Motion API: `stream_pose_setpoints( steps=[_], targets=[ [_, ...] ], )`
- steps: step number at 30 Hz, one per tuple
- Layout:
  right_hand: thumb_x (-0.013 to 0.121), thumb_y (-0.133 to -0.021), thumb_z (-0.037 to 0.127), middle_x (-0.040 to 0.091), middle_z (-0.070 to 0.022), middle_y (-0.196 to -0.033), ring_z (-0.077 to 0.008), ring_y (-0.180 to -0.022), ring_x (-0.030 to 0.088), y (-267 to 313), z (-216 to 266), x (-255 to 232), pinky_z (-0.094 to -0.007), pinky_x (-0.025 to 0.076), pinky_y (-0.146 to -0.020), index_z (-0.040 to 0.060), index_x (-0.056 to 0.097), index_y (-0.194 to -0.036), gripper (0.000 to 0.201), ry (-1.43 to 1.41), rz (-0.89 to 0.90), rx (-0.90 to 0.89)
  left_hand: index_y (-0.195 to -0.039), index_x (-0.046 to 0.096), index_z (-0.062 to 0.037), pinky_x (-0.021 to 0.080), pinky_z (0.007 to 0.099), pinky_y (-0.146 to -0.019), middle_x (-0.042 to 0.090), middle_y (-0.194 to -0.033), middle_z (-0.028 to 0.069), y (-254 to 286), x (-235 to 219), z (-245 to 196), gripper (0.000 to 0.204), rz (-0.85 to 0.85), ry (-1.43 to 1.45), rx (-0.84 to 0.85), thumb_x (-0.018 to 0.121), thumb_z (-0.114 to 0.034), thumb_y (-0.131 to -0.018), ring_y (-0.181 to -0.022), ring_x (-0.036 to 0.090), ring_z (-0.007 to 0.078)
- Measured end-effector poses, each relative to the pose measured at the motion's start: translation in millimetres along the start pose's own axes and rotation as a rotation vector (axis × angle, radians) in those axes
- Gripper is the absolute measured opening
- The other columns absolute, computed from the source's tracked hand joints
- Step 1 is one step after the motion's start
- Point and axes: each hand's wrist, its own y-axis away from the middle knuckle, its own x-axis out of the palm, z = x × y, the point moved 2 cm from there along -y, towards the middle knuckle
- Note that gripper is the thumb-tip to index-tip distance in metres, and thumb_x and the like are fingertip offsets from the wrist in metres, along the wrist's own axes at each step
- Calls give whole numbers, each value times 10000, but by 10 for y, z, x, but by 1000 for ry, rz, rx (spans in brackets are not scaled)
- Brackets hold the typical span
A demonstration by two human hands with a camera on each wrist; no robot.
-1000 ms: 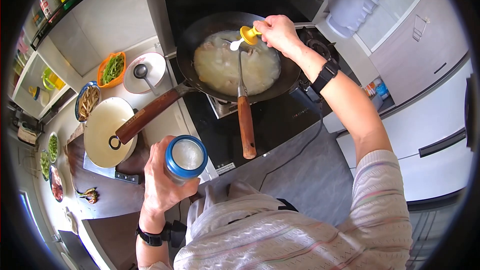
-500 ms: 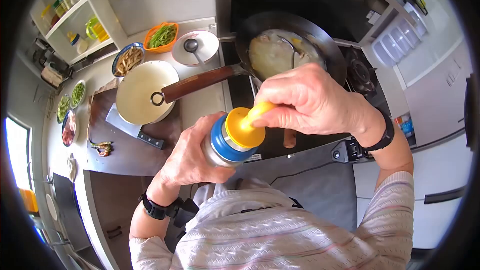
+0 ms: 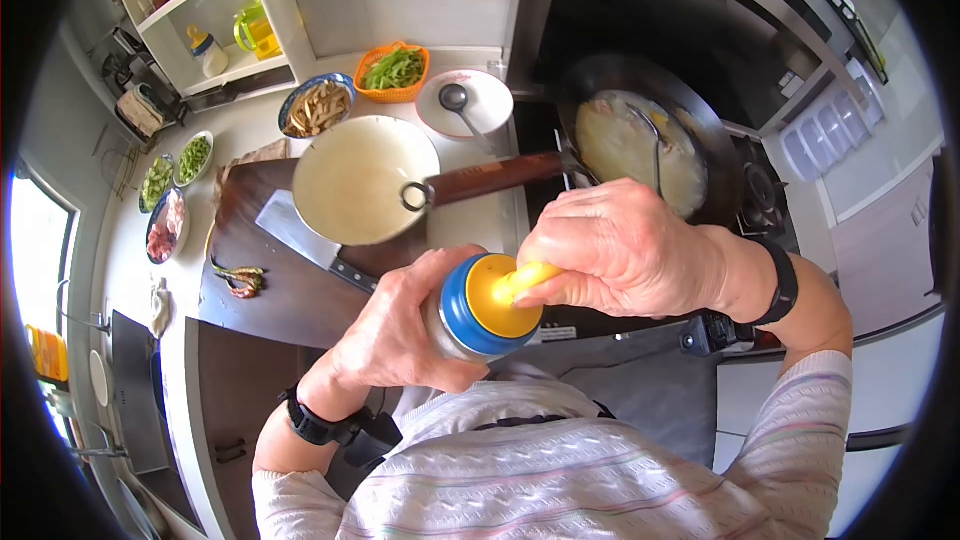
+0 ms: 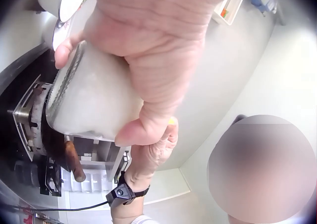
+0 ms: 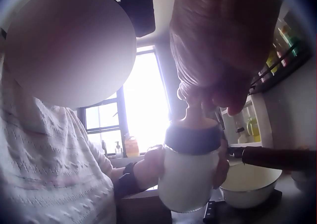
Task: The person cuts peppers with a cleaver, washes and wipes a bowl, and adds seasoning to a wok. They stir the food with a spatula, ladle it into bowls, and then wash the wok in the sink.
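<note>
The left hand (image 3: pixel 405 325) had its grip clamped round the body of a glass jar (image 4: pixel 94 95) filled with something white. The right hand (image 3: pixel 630 255) pinched the knob of the jar's yellow lid (image 3: pixel 485 300) between thumb and fingers. The lid sat inside the blue collar (image 3: pixel 455 310) at the mouth; whether it was fastened could not be told. The jar was held up, off any surface, near the front left corner of the cooktop (image 3: pixel 548 130).

On the cooktop stood a wok (image 3: pixel 720 140) of pale, cloudy liquid, a utensil (image 3: pixel 657 160) resting in it. The wok's wooden handle (image 3: pixel 500 180) reached over the rim of a white pot (image 3: pixel 365 180). That pot stood on a dark board (image 3: pixel 290 305) at the worktop's front edge, just beside a cleaver (image 3: pixel 300 230) whose handle lay near the left hand. Along the worktop's back edge were an orange basket (image 3: pixel 395 92) of greens, a bowl (image 3: pixel 345 85) of brown slices and a white plate (image 3: pixel 490 95) bearing a ladle (image 3: pixel 453 97).
</note>
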Motion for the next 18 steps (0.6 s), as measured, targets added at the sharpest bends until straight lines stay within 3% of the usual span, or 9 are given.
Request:
stream_pose_setpoints(
  steps=[2, 3, 6, 7, 8, 11, 13, 16, 18],
  targets=[
    [619, -803, 187, 494, -109, -665, -299, -633, 542, -178, -34, 89, -366, 447, -566, 31, 505, -771, 195, -59, -9, 70, -1143, 488, 7, 451, 311, -841, 597, -970, 130, 30, -190, 53, 718, -16, 8, 19, 772, -125, -496, -894, 592, 216],
    [676, -770, 182, 593, -67, -715, -244, -630, 581, -307, -26, 110, -327, 465, -548, 44, 593, -774, 161, -5, -10, 75, -1147, 491, -3, 451, 318, -844, 593, -986, 133, 32, -329, 44, 713, 33, -50, 3, 770, -121, -501, -914, 591, 222],
    [729, -719, 285, 620, -84, -890, -197, -655, 590, -710, 9, 70, -296, 473, -640, 18, 548, -1102, 501, -1, 51, 207, -1172, 483, -9, 431, 320, -881, 594, -1018, 127, 84, -873, 36, 734, -27, -179, 68, 780, -149, -515, -943, 585, 209],
    [744, -693, 336, 614, -89, -997, -163, -723, 597, -776, -20, 2, -280, 478, -688, 6, 448, -1245, 708, 8, 107, 313, -1172, 483, -6, 425, 318, -893, 594, -1034, 114, 100, -1102, 66, 734, -87, -95, 33, 785, -157, -520, -953, 578, 197],
    [734, -727, 222, 613, -95, -1024, -150, -793, 600, -829, -69, -59, -273, 482, -710, 3, 434, -1258, 648, -80, 19, 377, -1173, 483, -4, 418, 317, -906, 594, -1050, 101, 108, -1355, 104, 735, -143, -8, 2, 790, -166, -525, -963, 571, 185],
    [658, -748, 47, 632, -120, -964, -135, -717, 606, -774, -237, -149, -255, 492, -645, 7, 506, -1175, 455, 24, -162, 564, -1148, 489, 23, 453, 310, -871, 599, -1035, 86, 83, -2260, 290, 692, -392, 155, -31, 783, -117, -537, -951, 576, 161],
    [590, -751, -29, 639, -119, -932, -115, -716, 603, -651, -313, -197, -235, 486, -641, -4, 541, -1127, 381, 111, -185, 701, -1121, 501, 13, 498, 342, -815, 614, -996, 102, -27, -2886, 520, 624, -630, 63, 7, 772, -88, -568, -894, 607, 189],
    [544, -763, -50, 638, -110, -921, -111, -720, 599, -211, -449, -205, -231, 483, -650, -19, 554, -1092, 331, 141, -327, 951, -1091, 520, 15, 505, 344, -790, 623, -968, 117, -359, -3875, 947, 590, -839, -56, 74, 785, -80, -573, -851, 619, 206],
    [526, -782, -49, 632, -90, -920, -109, -715, 590, 140, -507, -203, -235, 482, -660, -17, 558, -1082, 303, 71, -514, 1129, -1062, 544, -5, 499, 307, -739, 633, -952, 106, -613, -4619, 1396, 590, -1021, -387, -1, 806, -185, -565, -802, 621, 191]
  ],
)
